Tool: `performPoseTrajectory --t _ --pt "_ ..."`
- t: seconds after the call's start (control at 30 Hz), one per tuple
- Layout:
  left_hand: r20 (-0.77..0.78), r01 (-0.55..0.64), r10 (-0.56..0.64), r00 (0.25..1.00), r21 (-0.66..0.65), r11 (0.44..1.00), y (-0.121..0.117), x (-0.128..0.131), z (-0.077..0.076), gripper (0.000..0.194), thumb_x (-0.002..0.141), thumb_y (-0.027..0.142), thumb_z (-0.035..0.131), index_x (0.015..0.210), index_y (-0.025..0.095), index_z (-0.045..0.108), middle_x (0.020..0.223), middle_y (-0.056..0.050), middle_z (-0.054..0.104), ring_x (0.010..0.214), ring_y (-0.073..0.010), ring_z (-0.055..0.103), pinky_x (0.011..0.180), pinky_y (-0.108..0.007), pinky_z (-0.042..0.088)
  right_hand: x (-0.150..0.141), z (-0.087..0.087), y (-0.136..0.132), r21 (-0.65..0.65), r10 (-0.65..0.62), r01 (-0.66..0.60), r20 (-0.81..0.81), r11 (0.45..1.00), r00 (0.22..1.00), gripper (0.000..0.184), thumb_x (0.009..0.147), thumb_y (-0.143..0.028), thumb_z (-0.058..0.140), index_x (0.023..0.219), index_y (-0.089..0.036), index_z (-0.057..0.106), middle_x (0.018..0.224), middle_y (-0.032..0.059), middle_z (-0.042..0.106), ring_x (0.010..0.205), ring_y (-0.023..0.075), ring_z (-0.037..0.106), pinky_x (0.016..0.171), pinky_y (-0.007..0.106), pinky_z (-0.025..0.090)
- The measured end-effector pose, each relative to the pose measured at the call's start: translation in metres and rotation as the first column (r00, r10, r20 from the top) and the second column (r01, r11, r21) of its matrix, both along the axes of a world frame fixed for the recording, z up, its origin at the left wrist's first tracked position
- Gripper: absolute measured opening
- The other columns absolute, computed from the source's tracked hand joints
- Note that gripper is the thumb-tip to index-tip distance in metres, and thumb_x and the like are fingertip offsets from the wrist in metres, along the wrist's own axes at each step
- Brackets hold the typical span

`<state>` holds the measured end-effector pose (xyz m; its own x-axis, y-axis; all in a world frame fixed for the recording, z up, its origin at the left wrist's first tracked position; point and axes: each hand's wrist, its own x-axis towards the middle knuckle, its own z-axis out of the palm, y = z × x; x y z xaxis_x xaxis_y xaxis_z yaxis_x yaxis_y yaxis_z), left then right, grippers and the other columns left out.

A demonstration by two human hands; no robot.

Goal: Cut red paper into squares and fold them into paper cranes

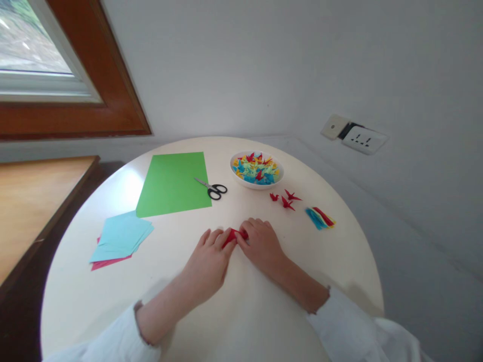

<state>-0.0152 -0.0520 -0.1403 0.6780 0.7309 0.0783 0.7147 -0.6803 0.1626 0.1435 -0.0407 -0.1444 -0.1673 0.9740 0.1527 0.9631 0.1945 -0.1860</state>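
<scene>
A small piece of folded red paper (231,236) lies between my hands at the middle of the white table. My left hand (212,256) grips its left end with thumb and fingers. On the other end, my right hand (262,244) pinches the paper, its fingers curled over and hiding part of it. Beyond my right hand, three red paper cranes (287,203) sit on the tabletop. Behind them stands a white bowl (256,187) filled with paper cranes in red, yellow, blue and pale green.
Black-handled scissors (216,191) rest partly on a green paper sheet (173,183). Light blue paper squares (121,234) overlap pink-red sheets (111,263) at the left. Coloured paper strips (320,218) lie at the right. The round table (264,311) stands against a wall with a socket (364,139).
</scene>
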Motion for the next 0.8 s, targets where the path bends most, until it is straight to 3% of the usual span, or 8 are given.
performPoseTrajectory --t 0.2,0.4,0.8 --pt "-0.065 -0.016 0.011 0.998 -0.076 0.997 -0.002 -0.001 0.005 0.052 0.078 0.010 0.041 0.130 0.014 0.045 0.138 -0.011 0.045 0.125 -0.0287 0.040 0.105 -0.047 0.028 -0.001 -0.001 -0.003 0.042 -0.012 0.012 -0.009 0.999 1.000 0.007 0.084 -0.024 0.052 0.087 -0.018 0.055 0.084 0.0039 0.065 0.079 0.0201 0.055 0.071 0.033 0.032" --pt "-0.088 -0.020 0.009 0.996 -0.121 0.992 -0.002 -0.003 0.008 0.055 0.077 0.008 0.040 0.132 0.016 0.043 0.142 -0.009 0.040 0.128 -0.0261 0.037 0.108 -0.046 0.025 0.003 -0.007 -0.003 0.115 -0.036 0.039 -0.030 0.993 0.999 0.020 0.082 -0.029 0.055 0.099 -0.018 0.054 0.101 0.0085 0.061 0.091 0.0249 0.051 0.076 0.036 0.034" --pt "-0.088 -0.008 -0.003 0.996 -0.133 0.991 -0.001 -0.005 0.008 0.053 0.080 0.010 0.039 0.132 0.016 0.044 0.144 -0.011 0.037 0.130 -0.0272 0.035 0.108 -0.047 0.024 0.012 -0.010 -0.004 0.039 -0.069 0.073 -0.097 0.997 0.993 0.026 0.086 -0.016 0.044 0.109 -0.021 0.053 0.117 0.0093 0.057 0.105 0.0260 0.049 0.085 0.042 0.035"
